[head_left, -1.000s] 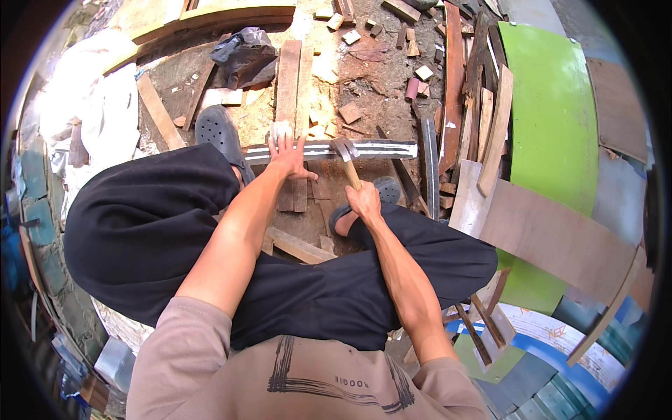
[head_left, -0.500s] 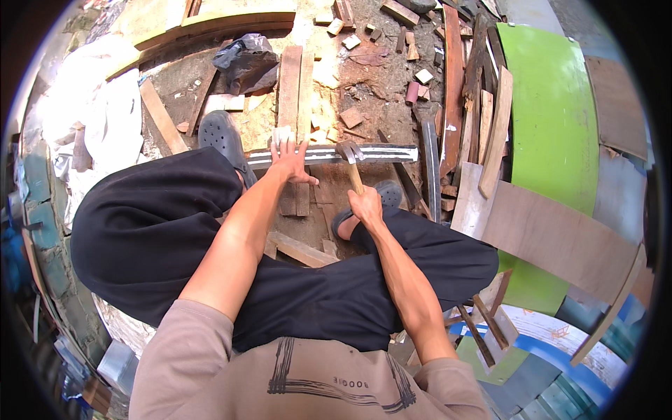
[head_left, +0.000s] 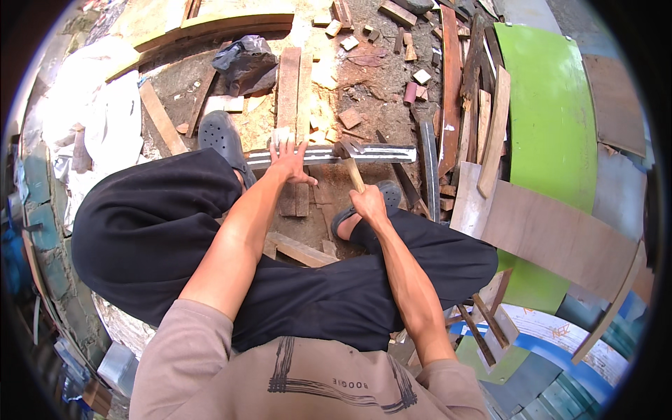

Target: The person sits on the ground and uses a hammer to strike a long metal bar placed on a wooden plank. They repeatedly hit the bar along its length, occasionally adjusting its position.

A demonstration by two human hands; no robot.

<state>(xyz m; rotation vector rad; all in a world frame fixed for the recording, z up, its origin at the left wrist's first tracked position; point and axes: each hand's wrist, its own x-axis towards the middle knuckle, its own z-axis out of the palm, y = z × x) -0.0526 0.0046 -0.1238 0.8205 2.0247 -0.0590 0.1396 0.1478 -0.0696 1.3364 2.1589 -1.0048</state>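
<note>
Now left hand [head_left: 290,159] flat on metal strip [head_left: 329,154], right hand [head_left: 367,204] gripping hammer [head_left: 350,162] beside it.

Silvery grey metal strip [head_left: 381,154] with dark stripes under the hands; lime-green panel [head_left: 553,119] right of them; black trousers [head_left: 161,231] below.

Grey metal strip [head_left: 329,155] flat across plank; hammer [head_left: 348,157] head resting on it.
</note>
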